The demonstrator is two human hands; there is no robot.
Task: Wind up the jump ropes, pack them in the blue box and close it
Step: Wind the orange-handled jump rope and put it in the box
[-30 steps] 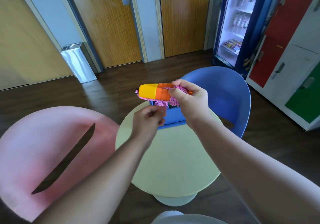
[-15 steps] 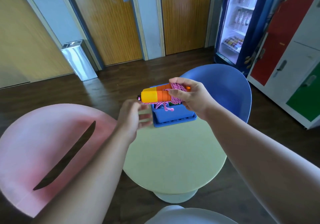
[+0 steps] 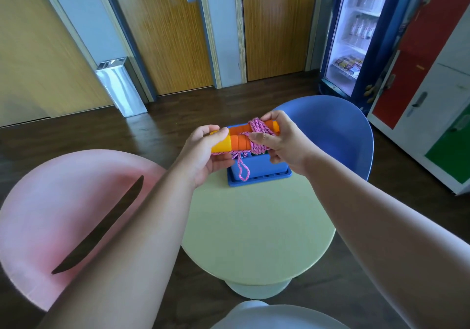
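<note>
I hold a jump rope (image 3: pixel 239 142) above the blue box (image 3: pixel 259 169), which stands open on its blue lid at the far edge of the round table (image 3: pixel 256 229). The rope has orange and yellow handles laid side by side, with pink cord wound around them. My left hand (image 3: pixel 206 153) grips the yellow end of the handles. My right hand (image 3: pixel 282 143) grips the other end over the pink winding. A short loop of pink cord hangs down in front of the box. Something green shows inside the box.
A pink chair (image 3: pixel 58 217) stands at the left, a blue chair (image 3: pixel 338 135) behind the table, and a white chair (image 3: pixel 274 316) at the bottom edge. A metal bin (image 3: pixel 119 87), wooden doors, a drinks fridge (image 3: pixel 356 31) and coloured lockers (image 3: pixel 432 74) line the room.
My left hand rose from below the rope and took hold of the yellow handle end. The rope stays above the box in my right hand.
</note>
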